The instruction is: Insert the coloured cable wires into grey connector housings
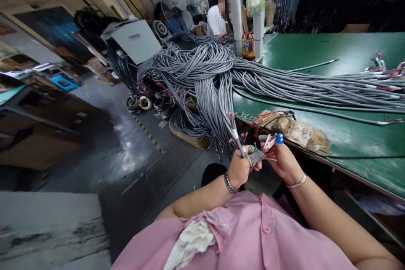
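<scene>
L hand (pixel 239 169) fist tight round grey cable (pixel 236 135); R hand (pixel 282 161), at its 3 o'clock, fingers pinching pink clip (pixel 269 141).

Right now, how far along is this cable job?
Looks done: cable ends on the green table show bared coloured wires. In hand: the left hand grips one grey cable with fanned wires; the right hand holds a pink clip tool at it. Left: I cannot tell how much of the grey heap is untouched.
</scene>
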Demonstrator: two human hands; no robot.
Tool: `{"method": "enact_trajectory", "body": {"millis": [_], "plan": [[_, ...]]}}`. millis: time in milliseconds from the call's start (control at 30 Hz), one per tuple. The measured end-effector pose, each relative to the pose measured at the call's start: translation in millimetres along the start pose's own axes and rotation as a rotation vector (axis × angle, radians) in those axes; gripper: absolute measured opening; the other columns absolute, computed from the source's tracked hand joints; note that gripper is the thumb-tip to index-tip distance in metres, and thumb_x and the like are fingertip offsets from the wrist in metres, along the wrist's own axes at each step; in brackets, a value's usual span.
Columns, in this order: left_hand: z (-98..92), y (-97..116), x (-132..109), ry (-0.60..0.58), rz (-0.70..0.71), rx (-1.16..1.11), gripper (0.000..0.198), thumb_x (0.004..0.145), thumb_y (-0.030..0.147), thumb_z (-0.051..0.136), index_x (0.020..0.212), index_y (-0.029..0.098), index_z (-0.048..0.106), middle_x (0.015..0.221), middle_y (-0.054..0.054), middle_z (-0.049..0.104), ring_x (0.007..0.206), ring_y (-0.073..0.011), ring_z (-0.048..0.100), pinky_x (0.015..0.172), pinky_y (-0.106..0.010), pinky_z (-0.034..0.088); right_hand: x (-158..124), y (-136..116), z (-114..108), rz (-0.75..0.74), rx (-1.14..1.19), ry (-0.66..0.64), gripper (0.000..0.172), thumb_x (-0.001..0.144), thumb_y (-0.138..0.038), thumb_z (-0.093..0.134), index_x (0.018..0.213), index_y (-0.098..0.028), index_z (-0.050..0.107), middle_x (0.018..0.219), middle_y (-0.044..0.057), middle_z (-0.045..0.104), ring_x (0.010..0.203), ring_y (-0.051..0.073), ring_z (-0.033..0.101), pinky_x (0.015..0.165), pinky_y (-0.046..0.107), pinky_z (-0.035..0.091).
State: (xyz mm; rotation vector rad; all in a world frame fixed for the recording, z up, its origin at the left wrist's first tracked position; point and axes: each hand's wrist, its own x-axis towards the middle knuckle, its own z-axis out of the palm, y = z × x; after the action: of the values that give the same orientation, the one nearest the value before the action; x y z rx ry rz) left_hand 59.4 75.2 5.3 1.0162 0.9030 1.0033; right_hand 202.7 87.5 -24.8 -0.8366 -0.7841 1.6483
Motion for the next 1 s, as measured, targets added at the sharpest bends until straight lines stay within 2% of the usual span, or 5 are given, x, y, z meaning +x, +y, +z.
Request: {"method": "enact_trajectory", "body": {"millis": [200, 467, 700, 833, 1000], "plan": [[-1.2, -5.1, 2.0, -0.003, -0.020, 0.045, 0.035, 0.070, 0.041, 0.074, 0.058, 0.014, 0.055, 0.049, 0.001, 0.057, 0.041, -0.0080, 0.048, 0.043, -0.021, 0.038, 4.4, -0.1, 3.9, -0.027, 0.215, 0.104, 0.051, 0.073, -0.068, 0.063, 0.082, -0.018, 0.069, 0.067, 0.004, 0.065, 0.059, 0.018, 0.058, 0.057, 0.032, 0.048], [-3.6, -5.1, -2.4, 0.010, -0.011, 0.035, 0.034, 0.069, 0.039, 0.076, 0.059, 0.015, 0.054, 0.048, 0.001, 0.057, 0.041, -0.0084, 0.049, 0.043, -0.021, 0.039, -3.8, -3.3, 0.9, 0.013, 0.266, 0.013, 0.054, 0.078, -0.073, 0.052, 0.075, -0.021, 0.066, 0.071, 0.002, 0.062, 0.058, 0.013, 0.054, 0.057, 0.027, 0.048], [-13.9, -8.3, -17.6, -0.026, 0.034, 0.167, 0.031, 0.073, 0.039, 0.073, 0.064, 0.013, 0.060, 0.053, -0.001, 0.060, 0.047, -0.0097, 0.053, 0.049, -0.022, 0.044, -26.4, -10.0, -24.9, 0.240, -0.037, -0.263, 0.041, 0.078, -0.056, 0.066, 0.083, -0.015, 0.067, 0.076, 0.004, 0.062, 0.064, 0.013, 0.057, 0.062, 0.027, 0.048], [-14.7, -5.9, -20.4, -0.033, 0.021, 0.246, 0.033, 0.071, 0.041, 0.075, 0.062, 0.013, 0.060, 0.053, -0.001, 0.060, 0.048, -0.0103, 0.054, 0.050, -0.022, 0.045, -27.3, -13.9, -26.4, 0.210, -0.209, -0.255, 0.024, 0.074, -0.036, 0.077, 0.078, -0.015, 0.065, 0.072, 0.000, 0.061, 0.059, 0.009, 0.051, 0.060, 0.024, 0.044], [-17.4, -8.0, -19.0, -0.102, 0.001, 0.314, 0.032, 0.071, 0.040, 0.075, 0.063, 0.013, 0.061, 0.055, -0.002, 0.062, 0.049, -0.0109, 0.056, 0.052, -0.023, 0.045, -22.0, -13.7, -14.7, 0.106, -0.273, -0.228, 0.025, 0.075, -0.037, 0.075, 0.072, -0.015, 0.063, 0.061, -0.003, 0.055, 0.056, 0.009, 0.045, 0.055, 0.023, 0.035]]}}
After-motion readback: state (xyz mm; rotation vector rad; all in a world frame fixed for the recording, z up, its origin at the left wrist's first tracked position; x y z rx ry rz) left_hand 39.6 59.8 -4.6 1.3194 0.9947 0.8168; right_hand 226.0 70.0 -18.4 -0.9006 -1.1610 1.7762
